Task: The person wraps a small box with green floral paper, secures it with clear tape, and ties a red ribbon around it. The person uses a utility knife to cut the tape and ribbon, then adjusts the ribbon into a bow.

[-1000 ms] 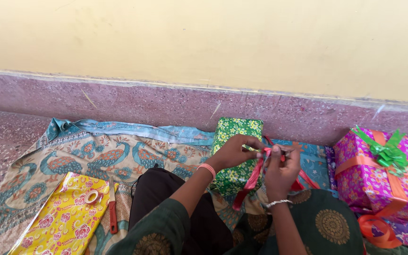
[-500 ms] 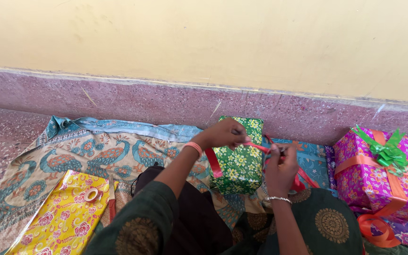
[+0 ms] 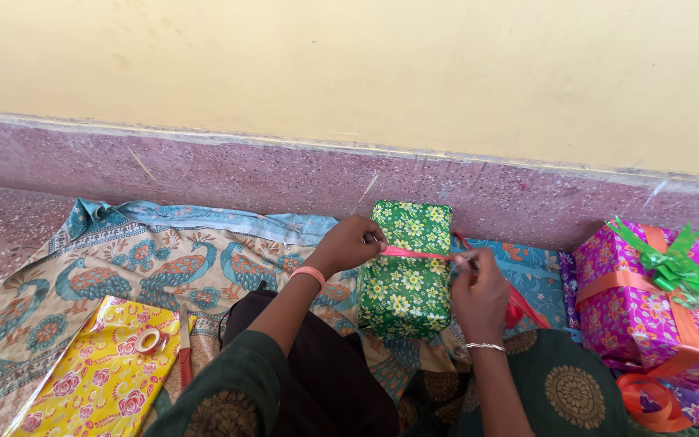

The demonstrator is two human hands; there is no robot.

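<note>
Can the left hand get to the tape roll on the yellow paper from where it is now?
Probably yes. The tape roll lies uncovered on the yellow sheet on that side, but the left hand is pinching the pink ribbon and would have to let go.

From where I watched, the green flowered box (image 3: 406,271) blocked the middle, with the left hand (image 3: 353,243) at its left edge and the right hand (image 3: 479,295) at its right, a red ribbon (image 3: 414,253) stretched taut between them across the top. To the right, the purple gift box (image 3: 649,307) stood near, leaving only a narrow lane of blue cloth (image 3: 535,275); behind, the wall's stone skirting (image 3: 204,170) closed things off. The widest free room lay left, over the peacock-patterned cloth (image 3: 123,259), bounded nearer me by the yellow wrapping sheet (image 3: 99,380) bearing a tape roll (image 3: 149,341) and what I took for scissors (image 3: 184,356).
</note>
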